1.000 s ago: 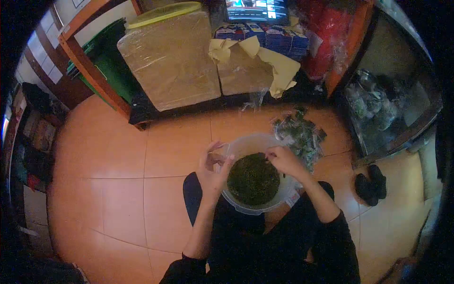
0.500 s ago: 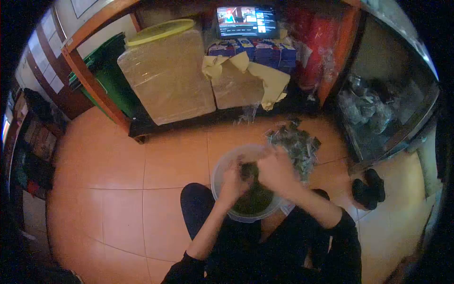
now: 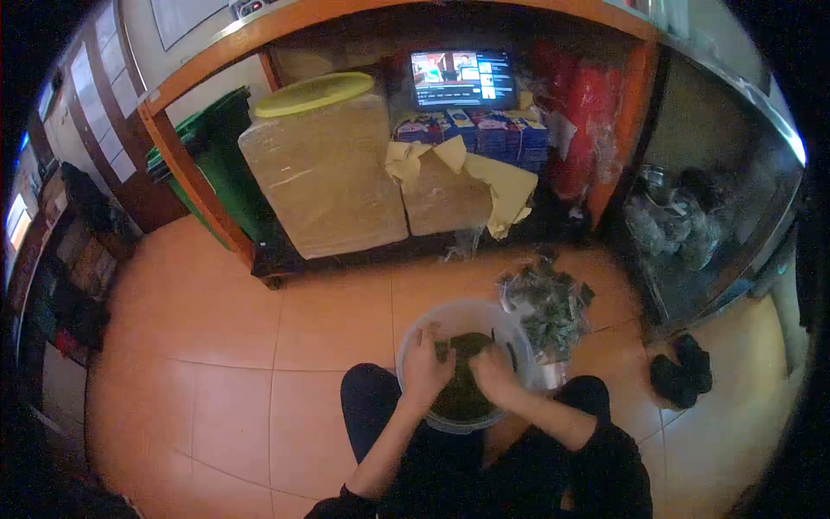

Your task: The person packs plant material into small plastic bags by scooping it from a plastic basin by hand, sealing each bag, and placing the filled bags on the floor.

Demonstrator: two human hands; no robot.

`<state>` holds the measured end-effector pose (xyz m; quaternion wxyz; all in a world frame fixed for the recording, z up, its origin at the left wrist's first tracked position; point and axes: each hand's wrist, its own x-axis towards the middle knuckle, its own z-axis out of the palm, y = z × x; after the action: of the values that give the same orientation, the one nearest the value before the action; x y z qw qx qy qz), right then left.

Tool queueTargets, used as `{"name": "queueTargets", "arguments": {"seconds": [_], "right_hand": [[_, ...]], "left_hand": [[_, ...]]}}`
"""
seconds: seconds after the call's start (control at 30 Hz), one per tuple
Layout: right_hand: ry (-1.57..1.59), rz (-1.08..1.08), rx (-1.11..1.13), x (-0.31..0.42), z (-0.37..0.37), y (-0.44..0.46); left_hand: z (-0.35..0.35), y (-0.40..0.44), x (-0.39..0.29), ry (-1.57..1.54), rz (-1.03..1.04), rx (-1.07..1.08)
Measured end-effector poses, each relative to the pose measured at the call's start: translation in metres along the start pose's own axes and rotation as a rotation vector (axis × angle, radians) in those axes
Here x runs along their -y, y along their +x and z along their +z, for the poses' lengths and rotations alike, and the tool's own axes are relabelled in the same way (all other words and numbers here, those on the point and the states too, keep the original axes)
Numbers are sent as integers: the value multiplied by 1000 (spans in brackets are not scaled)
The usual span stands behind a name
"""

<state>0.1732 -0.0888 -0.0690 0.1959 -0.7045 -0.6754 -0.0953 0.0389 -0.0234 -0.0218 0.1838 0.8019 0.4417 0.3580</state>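
Observation:
A round clear plastic tub [image 3: 458,311] sits between my knees, with a dark green loose material [image 3: 462,402] inside it. Over the tub's left part is my left hand [image 3: 426,368], its fingers closed around something small that I cannot make out. My right hand [image 3: 494,374] is closed too, over the middle of the green material, and what it holds is hidden. Just beyond the tub on the right, small clear packets with green contents [image 3: 549,307] lie heaped on the tiled floor [image 3: 328,320].
Wrapped boxes [image 3: 333,173], a yellow lid [image 3: 316,93], blue stacks [image 3: 484,134] and a lit screen [image 3: 462,80] stand under an orange-framed table [image 3: 194,173]. A green bin [image 3: 220,164] is at left; dark shoes [image 3: 681,372] and a glass cabinet [image 3: 718,208] are at right.
The view has tilted up. My left hand, earlier at the tub's left rim, is now over its inside, and my right hand has come down closer to it.

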Motion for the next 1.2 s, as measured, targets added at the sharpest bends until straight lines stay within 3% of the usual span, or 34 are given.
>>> {"name": "queueTargets", "arguments": {"seconds": [0.03,0.1,0.17,0.23,0.3,0.4,0.47,0.53,0.6,0.7,0.8,1.2], "right_hand": [[5,2,-6,-3,7,-1],[-20,-78,825,-4,2,-3],[-64,-156,721,-12,-9,-2],[-115,-223,621,-11,-23,2],[163,-144,159,-7,-37,11],[393,-35,22,-3,-48,17],[519,9,4,-6,-49,20],[649,39,-17,-7,-54,26],[746,75,-151,-6,-65,28],[801,51,-175,-5,-63,28],[878,147,-93,-4,-70,28],[887,84,-135,-1,-71,24]], "left_hand": [[-4,-4,0,-27,-43,-2],[8,-15,24,5,-67,21],[9,-12,30,34,-75,37],[4,-9,22,-79,55,34],[7,-10,18,-152,12,79],[14,-9,8,-346,-147,191],[11,-10,1,-464,-258,253],[2,-9,-7,-859,-294,172],[1,-11,7,-887,-307,182],[-7,-14,7,-903,-349,172],[-12,-13,7,-923,-347,127],[-21,-15,-7,-906,-300,121]]}}
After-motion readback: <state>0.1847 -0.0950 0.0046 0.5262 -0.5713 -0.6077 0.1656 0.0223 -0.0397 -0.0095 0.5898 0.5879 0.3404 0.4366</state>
